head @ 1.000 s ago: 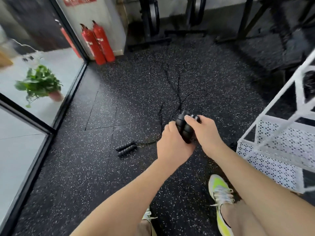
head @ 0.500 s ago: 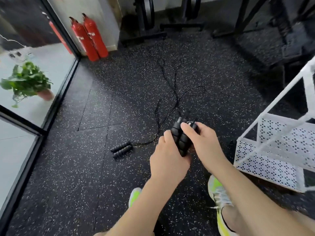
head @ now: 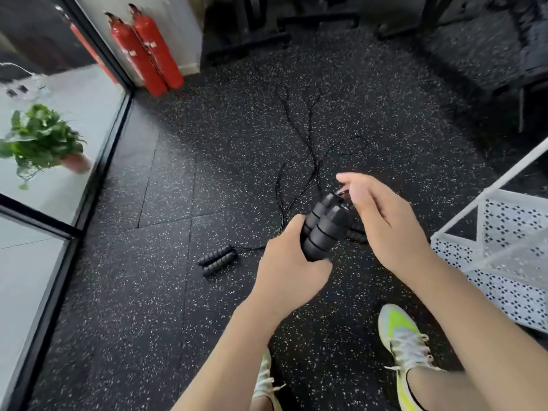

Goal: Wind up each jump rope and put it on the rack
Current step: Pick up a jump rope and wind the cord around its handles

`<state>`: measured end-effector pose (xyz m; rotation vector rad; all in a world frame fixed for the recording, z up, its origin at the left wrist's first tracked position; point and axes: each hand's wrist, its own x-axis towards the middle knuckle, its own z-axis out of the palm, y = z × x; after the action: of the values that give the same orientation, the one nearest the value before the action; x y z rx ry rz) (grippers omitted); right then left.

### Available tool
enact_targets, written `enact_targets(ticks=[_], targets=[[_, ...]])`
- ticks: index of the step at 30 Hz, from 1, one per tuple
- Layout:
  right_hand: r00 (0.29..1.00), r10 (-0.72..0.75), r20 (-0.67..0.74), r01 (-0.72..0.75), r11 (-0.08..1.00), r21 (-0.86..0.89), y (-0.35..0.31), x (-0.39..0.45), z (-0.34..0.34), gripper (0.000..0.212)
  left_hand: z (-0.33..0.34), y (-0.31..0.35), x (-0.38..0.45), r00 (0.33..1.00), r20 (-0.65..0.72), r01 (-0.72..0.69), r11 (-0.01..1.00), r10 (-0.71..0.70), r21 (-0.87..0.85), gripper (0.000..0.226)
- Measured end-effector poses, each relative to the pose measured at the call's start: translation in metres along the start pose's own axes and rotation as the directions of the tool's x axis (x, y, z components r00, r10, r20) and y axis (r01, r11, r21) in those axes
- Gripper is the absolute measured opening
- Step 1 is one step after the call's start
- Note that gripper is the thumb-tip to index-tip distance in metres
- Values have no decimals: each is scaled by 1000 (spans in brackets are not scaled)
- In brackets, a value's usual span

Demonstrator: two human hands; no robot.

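Note:
My left hand [head: 284,268] grips a pair of black ribbed jump rope handles [head: 323,229] held together, tops pointing up and away. Their thin black rope [head: 308,143] trails loose across the speckled floor ahead. My right hand [head: 382,221] hovers at the handle tops with fingers stretched out and blurred; I see no grip on the rope. A second pair of black handles [head: 218,259] lies on the floor to the left, its cord running right. Part of another ribbed handle [head: 357,236] shows under my right hand. The white perforated rack [head: 504,241] stands to the right.
Two red fire extinguishers [head: 148,48] stand at the back left corner by a glass wall with a black frame [head: 98,161]. A potted plant [head: 41,140] sits behind the glass. Dark gym equipment bases line the back. My shoes [head: 400,336] are below.
My right hand has come off the handles and spread its fingers above their tops. The left hand keeps hold of both handles, now tilted more upright. The view has shifted slightly.

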<state>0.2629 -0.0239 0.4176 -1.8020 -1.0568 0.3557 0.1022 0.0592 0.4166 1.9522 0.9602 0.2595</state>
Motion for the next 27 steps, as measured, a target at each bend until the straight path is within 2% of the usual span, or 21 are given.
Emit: enact_targets(ticks=[1, 3, 5, 6, 9, 12, 15, 17, 20, 24, 27], targets=[[998, 57, -2, -57, 998, 38, -2, -1, -1, 42, 2, 1, 1, 1000, -2, -4, 1000, 4, -19, 27], [994, 91, -63, -91, 996, 1, -5, -1, -2, 51, 4, 2, 3, 1000, 23, 6, 999, -4, -54, 24], [987, 139, -86, -139, 990, 1, -6, 2, -3, 51, 7, 4, 6, 997, 61, 65, 983, -56, -173, 23], [980, 188, -63, -183, 979, 85, -7, 3, -4, 50, 9, 4, 7, 992, 88, 106, 957, -85, -270, 24], [940, 323, 113, -341, 855, 390, -14, 3, -6, 50, 12, 5, 8, 972, 203, 214, 810, -120, -546, 30], [919, 299, 257, -389, 791, 471, -26, -1, -3, 47, 16, 6, 10, 956, 284, 263, 632, -71, -729, 27], [927, 277, 252, -362, 836, 413, -32, -5, -1, 44, 20, 9, 11, 951, 302, 302, 439, -73, -846, 26], [931, 289, 223, -356, 853, 380, -35, -8, 2, 39, 19, 9, 12, 947, 313, 316, 352, -68, -881, 30], [924, 307, 227, -373, 853, 366, -41, -13, 7, 40, 11, 9, 15, 947, 317, 318, 309, -55, -896, 31], [937, 286, 200, -322, 928, 185, -40, -18, 10, 49, -1, 10, 17, 943, 331, 321, 287, -15, -902, 26], [947, 279, 160, -301, 944, 136, -40, -17, 7, 52, -1, 9, 17, 935, 354, 333, 296, 19, -895, 13]])
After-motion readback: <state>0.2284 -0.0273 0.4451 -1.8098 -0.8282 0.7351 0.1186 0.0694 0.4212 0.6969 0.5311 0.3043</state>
